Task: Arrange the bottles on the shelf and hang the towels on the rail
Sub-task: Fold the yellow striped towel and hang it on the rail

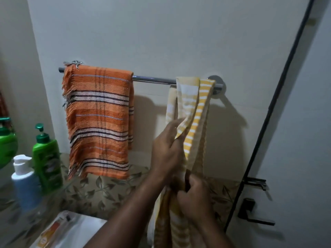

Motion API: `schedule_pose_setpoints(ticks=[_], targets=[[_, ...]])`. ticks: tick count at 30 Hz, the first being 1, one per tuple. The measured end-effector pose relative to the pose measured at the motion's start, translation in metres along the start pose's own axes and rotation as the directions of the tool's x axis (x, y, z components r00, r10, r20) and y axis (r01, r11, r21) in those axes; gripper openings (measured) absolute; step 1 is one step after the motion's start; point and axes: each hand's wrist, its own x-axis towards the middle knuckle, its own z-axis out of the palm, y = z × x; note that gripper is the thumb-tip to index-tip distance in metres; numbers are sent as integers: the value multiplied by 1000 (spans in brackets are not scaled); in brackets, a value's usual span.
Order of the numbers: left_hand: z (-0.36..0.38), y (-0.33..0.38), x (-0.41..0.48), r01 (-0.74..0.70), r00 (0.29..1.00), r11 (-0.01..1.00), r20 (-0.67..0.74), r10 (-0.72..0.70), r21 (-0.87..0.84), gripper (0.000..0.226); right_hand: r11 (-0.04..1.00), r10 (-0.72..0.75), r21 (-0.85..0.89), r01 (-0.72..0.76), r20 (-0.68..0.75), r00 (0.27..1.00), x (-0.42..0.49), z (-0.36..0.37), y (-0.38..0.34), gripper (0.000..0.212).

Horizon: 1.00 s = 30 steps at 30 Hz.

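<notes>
A chrome rail (154, 80) runs across the wall. An orange striped towel (98, 122) hangs flat over its left half. A yellow and white striped towel (195, 108) is draped bunched over the right end, by the round mount. My left hand (166, 147) pinches a fold of the yellow towel just below the rail. My right hand (195, 199) grips the hanging lengths lower down. A green pump bottle (47, 158) and a blue bottle with a white cap (25, 183) stand on the glass shelf (59, 190) at the left.
A door with a black edge (279, 97) and a black handle (254, 213) stands at the right. The mirror (7, 140) at the far left reflects a green bottle. A white box with orange print (59, 230) lies below the shelf. Leaf-pattern tiles line the lower wall.
</notes>
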Motion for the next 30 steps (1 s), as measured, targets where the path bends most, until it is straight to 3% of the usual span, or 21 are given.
schedule_pose_setpoints(ticks=[3,6,7,11,14,17,20,22,24,26,28,30], targets=[[-10,-16,-14,49,999,990,-6,-50,-129,32,959,-20,273,79,-214,977,19,-19,-6,55],[-7,-35,-40,111,992,993,69,-109,-30,32,892,-18,440,105,-196,980,57,-37,-28,53],[-3,-42,-50,121,987,992,105,-123,28,31,876,-43,469,118,-168,985,68,-43,-37,52],[7,-58,-68,152,969,952,151,-196,264,18,785,-166,574,234,-170,971,91,-60,-64,15],[9,-49,-74,197,980,948,-48,-192,248,30,790,-203,564,240,-128,971,99,-55,-37,31],[23,-30,-77,165,924,979,-366,-112,118,32,814,-163,563,144,-17,987,96,-38,18,14],[40,-14,-71,146,902,959,-430,-29,241,51,803,-264,575,155,111,958,61,-32,48,13],[49,-5,-75,167,918,879,-396,26,447,62,803,-320,589,94,292,901,33,-34,69,10],[49,-6,-92,210,936,715,-348,51,667,59,833,-267,550,-60,495,827,24,-40,83,10],[45,-12,-120,277,943,551,-333,2,787,56,761,-307,640,-105,498,811,32,-49,86,15],[40,-14,-147,370,928,449,-339,-151,813,55,680,-298,715,-163,472,829,48,-60,71,25],[43,-13,-162,445,852,281,-307,-423,850,49,672,-273,714,-195,484,831,64,-60,53,37]])
